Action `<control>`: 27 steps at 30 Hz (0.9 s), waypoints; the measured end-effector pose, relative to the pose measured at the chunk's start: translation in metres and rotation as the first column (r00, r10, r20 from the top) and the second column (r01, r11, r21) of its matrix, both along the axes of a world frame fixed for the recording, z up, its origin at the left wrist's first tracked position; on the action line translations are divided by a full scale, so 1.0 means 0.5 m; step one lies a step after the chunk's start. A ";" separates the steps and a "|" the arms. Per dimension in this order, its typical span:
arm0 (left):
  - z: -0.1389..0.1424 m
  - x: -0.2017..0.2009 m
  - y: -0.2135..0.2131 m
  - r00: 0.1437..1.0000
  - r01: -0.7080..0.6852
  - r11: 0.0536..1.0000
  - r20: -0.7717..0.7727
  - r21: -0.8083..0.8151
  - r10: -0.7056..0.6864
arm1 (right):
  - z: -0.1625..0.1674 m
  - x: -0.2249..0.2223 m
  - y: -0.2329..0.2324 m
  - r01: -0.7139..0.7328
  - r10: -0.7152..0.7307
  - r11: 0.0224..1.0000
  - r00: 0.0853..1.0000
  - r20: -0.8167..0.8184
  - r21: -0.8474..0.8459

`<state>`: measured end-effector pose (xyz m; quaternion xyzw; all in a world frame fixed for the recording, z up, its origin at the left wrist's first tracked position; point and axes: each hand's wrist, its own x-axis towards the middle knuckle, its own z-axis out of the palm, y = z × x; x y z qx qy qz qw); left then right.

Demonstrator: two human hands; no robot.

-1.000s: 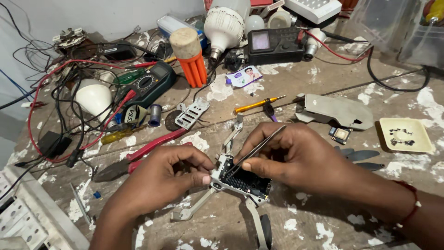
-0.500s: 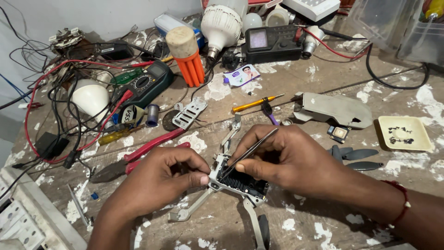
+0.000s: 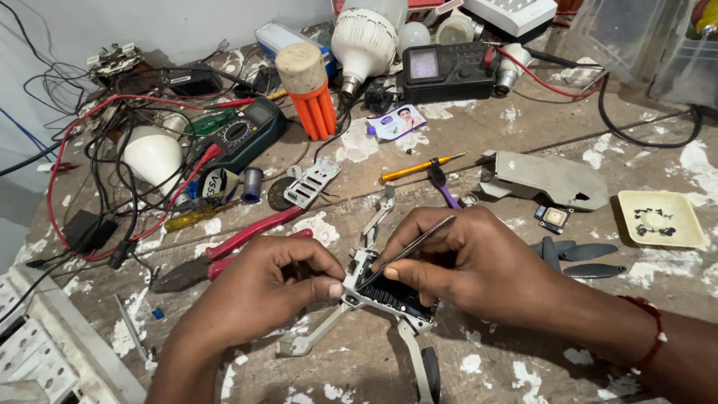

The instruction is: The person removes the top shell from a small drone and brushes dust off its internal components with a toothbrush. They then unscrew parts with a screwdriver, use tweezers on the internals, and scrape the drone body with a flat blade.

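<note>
A small grey drone body [image 3: 385, 293] with folding arms lies opened on the paint-stained workbench [image 3: 523, 359], its dark circuit board exposed. My left hand [image 3: 265, 288] pinches the drone's left edge between thumb and forefinger. My right hand [image 3: 467, 265] grips metal tweezers [image 3: 407, 251], whose tips point down-left into the drone's board. A removed grey drone shell [image 3: 546, 179] lies to the upper right of my right hand.
Red-handled pliers [image 3: 232, 247], a yellow screwdriver [image 3: 419, 168], a multimeter [image 3: 243, 138], tangled red and black wires [image 3: 97, 172], an orange-based bulb [image 3: 310, 93], a white bulb [image 3: 366, 41], a yellow tray of small screws [image 3: 662, 217], and dark propeller blades [image 3: 580, 254] crowd the bench.
Both hands stay on the drone. The tweezers have shifted slightly over the board, and the view has drifted a little.
</note>
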<state>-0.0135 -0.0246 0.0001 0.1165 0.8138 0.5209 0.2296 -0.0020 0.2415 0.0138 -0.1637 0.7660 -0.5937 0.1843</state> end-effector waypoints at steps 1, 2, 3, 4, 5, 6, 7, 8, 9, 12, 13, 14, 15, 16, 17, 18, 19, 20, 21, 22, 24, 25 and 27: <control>0.000 0.000 0.000 1.000 0.001 1.000 -0.002 0.003 -0.001 | -0.001 0.000 0.000 0.000 0.000 1.000 1.000 0.000 -0.001; 0.000 -0.001 0.000 1.000 0.003 1.000 -0.003 0.005 -0.003 | -0.002 0.000 0.000 0.001 -0.001 1.000 1.000 0.000 -0.003; -0.001 -0.001 0.001 1.000 0.005 1.000 -0.003 0.008 -0.005 | -0.004 0.001 0.000 0.003 -0.003 1.000 1.000 0.001 -0.004; -0.001 -0.001 0.001 1.000 0.002 1.000 0.000 0.002 -0.002 | -0.007 0.002 -0.001 0.005 -0.005 1.000 1.000 0.003 -0.018; -0.001 -0.001 0.001 1.000 -0.001 1.000 0.003 -0.005 0.001 | -0.010 0.002 -0.002 0.007 -0.007 0.999 1.000 0.005 -0.031; 0.000 -0.001 0.001 1.000 -0.003 1.000 0.005 -0.012 0.003 | -0.012 0.003 -0.002 0.009 -0.009 0.999 1.000 0.006 -0.045; 0.000 -0.001 0.002 1.000 -0.002 1.000 0.003 -0.011 0.002 | -0.014 0.003 -0.002 0.006 -0.006 0.999 1.000 -0.004 -0.047; 0.000 -0.001 0.002 1.000 -0.001 1.000 0.001 -0.010 0.001 | -0.016 0.003 -0.001 0.002 -0.002 0.999 1.000 -0.014 -0.049; 0.001 -0.001 0.001 1.000 0.000 1.000 -0.001 -0.009 0.000 | -0.018 0.004 -0.001 -0.002 0.001 0.999 1.000 -0.023 -0.051; 0.002 0.000 0.001 1.000 0.003 1.000 -0.014 -0.020 -0.003 | -0.023 0.005 -0.003 0.014 -0.016 0.997 0.999 -0.029 -0.073; 0.001 0.000 0.001 1.000 0.002 1.000 -0.010 -0.021 -0.002 | -0.023 0.005 -0.003 0.023 -0.024 0.997 1.000 -0.018 -0.067; 0.001 0.000 0.001 1.000 0.000 1.000 -0.006 -0.024 -0.001 | -0.022 0.004 -0.003 0.031 -0.031 0.998 0.999 -0.007 -0.061; 0.000 0.000 0.000 1.000 -0.002 1.000 -0.003 -0.026 0.002 | -0.021 0.003 -0.004 0.038 -0.038 0.998 0.999 0.003 -0.056; -0.001 0.000 0.000 1.000 0.005 1.000 -0.008 -0.013 -0.005 | -0.019 0.004 -0.003 0.039 -0.038 0.998 0.999 0.007 -0.055; -0.002 0.000 0.000 1.000 0.011 1.000 -0.014 -0.001 -0.011 | -0.017 0.005 -0.004 0.038 -0.038 0.998 0.999 0.010 -0.056; -0.002 0.000 -0.002 1.000 0.017 1.000 -0.020 0.010 -0.017 | -0.015 0.005 -0.005 0.039 -0.038 0.998 0.999 0.012 -0.057; -0.003 0.000 -0.003 1.000 0.016 1.000 -0.021 -0.001 -0.016 | -0.011 0.006 -0.006 0.040 -0.040 0.998 0.999 0.009 -0.057; -0.003 -0.001 -0.003 1.000 0.015 1.000 -0.021 -0.012 -0.015 | -0.007 0.008 -0.006 0.043 -0.042 0.997 0.999 0.006 -0.057; -0.004 -0.002 -0.003 1.000 0.014 1.000 -0.023 -0.021 -0.014 | -0.002 0.008 -0.005 0.044 -0.044 0.997 0.999 0.002 -0.055; -0.003 -0.002 -0.003 1.000 0.013 1.000 -0.021 -0.015 -0.013 | 0.003 0.008 -0.005 0.061 -0.061 0.997 0.998 0.014 -0.043; -0.001 0.000 -0.001 1.000 0.013 1.000 -0.016 0.000 -0.013 | 0.013 0.008 -0.003 0.096 -0.095 0.995 0.995 0.041 -0.018; 0.001 0.001 0.002 1.000 -0.002 1.000 0.006 0.008 0.002 | 0.018 0.006 -0.001 0.118 -0.118 0.993 0.992 0.037 0.013; 0.008 0.003 0.009 0.998 -0.032 0.999 0.049 0.023 0.031 | 0.025 0.001 0.002 0.160 -0.162 0.984 0.986 0.026 0.075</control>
